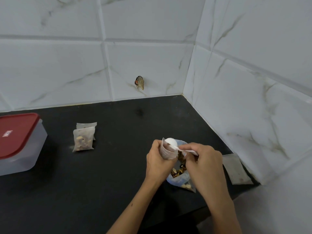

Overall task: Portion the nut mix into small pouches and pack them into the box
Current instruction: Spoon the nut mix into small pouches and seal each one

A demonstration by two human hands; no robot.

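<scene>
My left hand (158, 159) grips a small translucent pouch (168, 152) upright, its mouth open at the top. My right hand (205, 163) holds a white plastic spoon (171, 142) by its handle, with the bowl turned over the pouch's mouth. Below and between my hands lies the large clear bag of nut mix (179, 173), open, with brown nuts showing. Two filled pouches (83, 139) lie together on the black counter to the left. The plastic box with a red lid (18, 141) stands shut at the far left.
A flat pile of empty pouches (236, 168) lies at the right by the tiled wall. The black counter (118, 166) ends in a corner of white marble-look tiles, with a small chipped hole (139, 82) in the back wall.
</scene>
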